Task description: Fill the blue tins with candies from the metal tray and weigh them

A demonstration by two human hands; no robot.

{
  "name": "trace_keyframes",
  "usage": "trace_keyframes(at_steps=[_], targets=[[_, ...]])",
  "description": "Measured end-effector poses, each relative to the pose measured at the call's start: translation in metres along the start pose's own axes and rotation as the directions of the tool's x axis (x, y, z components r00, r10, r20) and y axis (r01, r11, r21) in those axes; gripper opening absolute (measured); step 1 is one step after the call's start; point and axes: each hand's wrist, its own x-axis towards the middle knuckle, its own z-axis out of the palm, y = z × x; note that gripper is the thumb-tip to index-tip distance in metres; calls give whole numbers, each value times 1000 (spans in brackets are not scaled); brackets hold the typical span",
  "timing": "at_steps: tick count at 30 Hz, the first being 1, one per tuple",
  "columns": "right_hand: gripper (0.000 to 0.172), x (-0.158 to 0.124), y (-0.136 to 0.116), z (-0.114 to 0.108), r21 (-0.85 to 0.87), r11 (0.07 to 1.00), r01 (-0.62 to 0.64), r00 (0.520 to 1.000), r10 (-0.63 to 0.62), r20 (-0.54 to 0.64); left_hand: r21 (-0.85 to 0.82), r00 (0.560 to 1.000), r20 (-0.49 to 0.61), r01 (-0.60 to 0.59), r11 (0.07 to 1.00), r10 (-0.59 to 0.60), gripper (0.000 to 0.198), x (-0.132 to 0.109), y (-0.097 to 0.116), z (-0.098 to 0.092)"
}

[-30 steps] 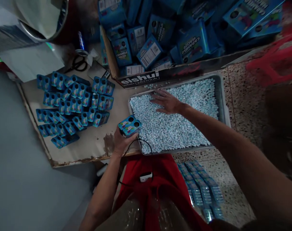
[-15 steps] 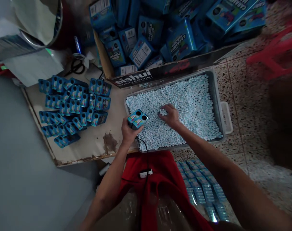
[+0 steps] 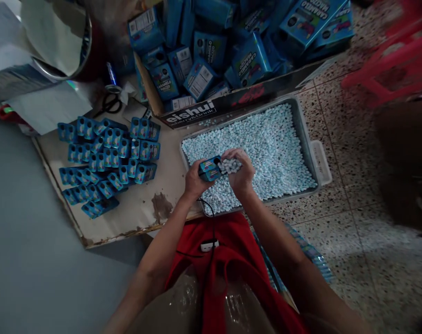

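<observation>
In my left hand (image 3: 196, 181) are two small blue candy boxes (image 3: 209, 169), held side by side and tilted so their round-holed tops face right. My right hand (image 3: 241, 174) is cupped around a heap of pale blue and white candies (image 3: 230, 165), right up against the tops of the boxes. Both hands are above the left part of a grey plastic tub (image 3: 303, 134) filled with the same candies. To the left, rows of small blue boxes (image 3: 109, 162) stand close together on the table (image 3: 141, 202).
A cardboard carton (image 3: 151, 90) of larger blue packs sits behind the tub. Scissors (image 3: 112, 102), a can (image 3: 112, 76) and a metal pot (image 3: 87, 46) are at the back left. A red plastic stool (image 3: 381, 69) stands on the speckled floor at right.
My right hand has scooped candies from the tub and moved left to the boxes. My left hand has shifted slightly right and tipped the boxes towards it.
</observation>
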Motion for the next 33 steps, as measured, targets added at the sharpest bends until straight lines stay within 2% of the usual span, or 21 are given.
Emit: trace_keyframes(at_steps=[2, 4, 8, 11, 13, 15, 17, 18, 20, 22, 23, 25, 27, 28, 30, 33], targets=[[34, -1, 0, 6, -83, 988, 129, 991, -132, -33, -25, 998, 31, -55, 998, 56, 81, 5, 2, 3], [37, -1, 1, 9, -144, 970, 197, 978, -204, -32, -50, 993, 38, -106, 993, 108, 81, 10, 0, 4], [37, 0, 3, 14, -187, 945, 269, 963, -268, 30, -100, 985, 43, -162, 982, 167, 81, 22, -11, 8], [41, 3, 2, 11, -243, 920, 308, 948, -276, 158, -132, 981, 61, -174, 976, 183, 82, 36, -20, 16], [48, 3, -1, -2, -308, 901, 305, 940, -233, 249, -152, 979, 67, -178, 972, 190, 80, 47, -23, 19], [49, -5, -1, -23, -422, 862, 281, 948, -181, 262, -175, 980, 51, -179, 968, 190, 79, 57, -25, 16], [39, -26, 7, -48, -590, 762, 268, 961, -173, 214, -201, 982, 41, -171, 965, 183, 81, 65, -27, 10], [31, -41, 15, -60, -683, 675, 279, 960, -188, 207, -213, 983, 46, -167, 963, 180, 82, 68, -28, 5], [17, -76, 39, -77, -828, 422, 369, 929, -194, 316, -236, 983, 56, -157, 959, 175, 83, 71, -29, -2], [17, -107, 68, -82, -836, 229, 498, 863, -41, 503, -270, 988, 21, -142, 952, 154, 85, 71, -32, -8], [19, -118, 82, -80, -805, 177, 566, 813, 41, 581, -293, 991, -12, -130, 947, 133, 86, 69, -34, -10], [24, -126, 106, -71, -725, 136, 675, 702, 181, 688, -343, 995, -72, -95, 935, 75, 90, 65, -39, -15], [27, -119, 121, -61, -654, 125, 746, 610, 264, 747, -377, 995, -99, -57, 925, 21, 91, 61, -46, -22], [28, -112, 125, -58, -633, 115, 766, 584, 287, 759, -380, 995, -100, -39, 924, 1, 91, 59, -50, -25], [28, -94, 127, -57, -627, 85, 774, 578, 308, 755, -370, 996, -86, -13, 929, -20, 93, 56, -57, -31], [26, -57, 123, -66, -696, 85, 713, 645, 308, 699, -360, 997, -69, -8, 933, -18, 98, 52, -67, -32]])
